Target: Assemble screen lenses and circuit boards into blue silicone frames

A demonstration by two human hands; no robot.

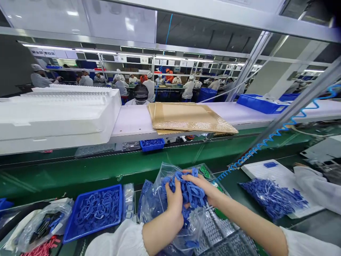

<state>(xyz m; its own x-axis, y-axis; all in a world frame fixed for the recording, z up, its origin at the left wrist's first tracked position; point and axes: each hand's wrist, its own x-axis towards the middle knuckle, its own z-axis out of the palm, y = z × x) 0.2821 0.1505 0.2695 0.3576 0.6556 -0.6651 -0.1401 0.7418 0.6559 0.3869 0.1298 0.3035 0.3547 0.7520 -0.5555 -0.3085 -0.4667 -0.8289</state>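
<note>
My left hand [174,202] and my right hand [202,188] are closed together on a tangled bunch of blue rubber frames [189,188]. The bunch rises from the mouth of a clear plastic bag [160,199], which holds more blue pieces lower down. Under the bag and my right forearm lies a stack of clear moulded trays [221,231]. To my left, a blue plastic tray [69,227] is filled with loose blue frames. On the right, a sealed-looking bag of blue frames [273,199] rests on a white board [269,174].
A green conveyor belt [106,170] runs across beyond my hands. Behind it stand white foam boxes [58,121], cardboard sheets [186,117] and a blue crate [262,103]. A blue coiled air hose [266,145] hangs at right. A co-worker's white sleeve [317,188] enters at right.
</note>
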